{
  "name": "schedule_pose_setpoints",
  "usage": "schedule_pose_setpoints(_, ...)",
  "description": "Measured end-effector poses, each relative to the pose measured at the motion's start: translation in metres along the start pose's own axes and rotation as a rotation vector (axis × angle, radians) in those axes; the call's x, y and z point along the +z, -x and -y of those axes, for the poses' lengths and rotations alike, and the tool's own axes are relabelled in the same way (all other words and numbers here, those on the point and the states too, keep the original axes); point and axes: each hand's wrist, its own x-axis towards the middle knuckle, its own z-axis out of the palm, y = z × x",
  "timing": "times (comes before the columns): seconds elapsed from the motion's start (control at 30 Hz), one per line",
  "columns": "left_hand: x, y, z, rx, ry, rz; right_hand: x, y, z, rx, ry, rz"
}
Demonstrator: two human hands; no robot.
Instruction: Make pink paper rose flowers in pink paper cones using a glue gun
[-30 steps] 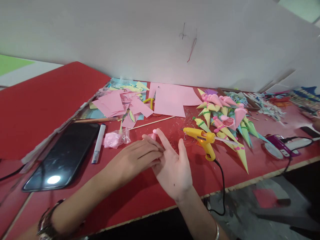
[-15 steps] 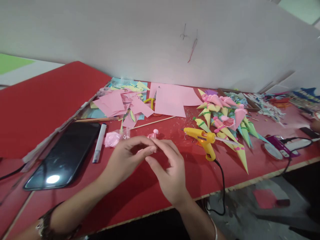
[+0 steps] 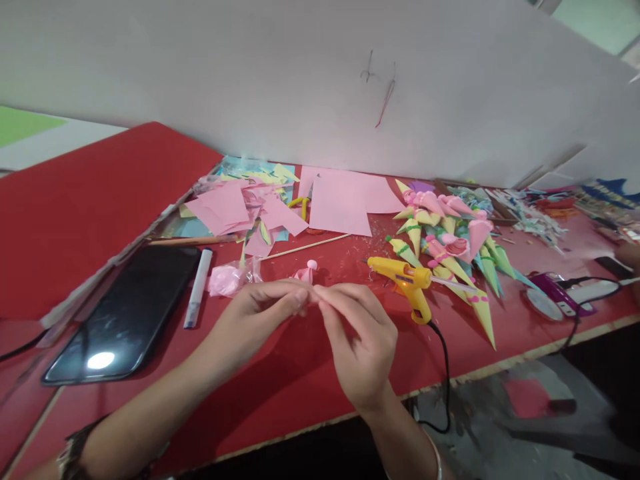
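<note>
My left hand and my right hand meet at the fingertips above the red table. Both are closed in a pinch, and whatever they hold is too small or too hidden to name. Just behind the fingertips sits a small pink paper piece with a pink ball on top, partly covered by my left hand. Left of it lies a clear plastic bag with pink stuff inside. A yellow glue gun rests to the right of my right hand, its glue stick poking out the back.
Several paper cones are heaped behind the glue gun. Pink paper sheets and paper scraps lie at the back. A black phone and a white marker are at left. The gun's black cable hangs over the edge.
My right hand has shifted to the right and turned, its fingertips now more tightly pinched. My left hand has flattened slightly and stays near the same spot.
</note>
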Motion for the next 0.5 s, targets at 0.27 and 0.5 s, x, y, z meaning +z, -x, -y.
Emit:
schedule_pose_setpoints(0.27, -0.019, -0.01, 0.006, 0.074, -0.679, -0.119, -0.003, -0.002, -0.005, 0.451, -0.315, 0.015)
schedule_pose_setpoints(0.5, -0.007, -0.008, 0.028, 0.09, -1.224, -0.02, -0.003, -0.001, -0.006, 0.582, -0.427, 0.019)
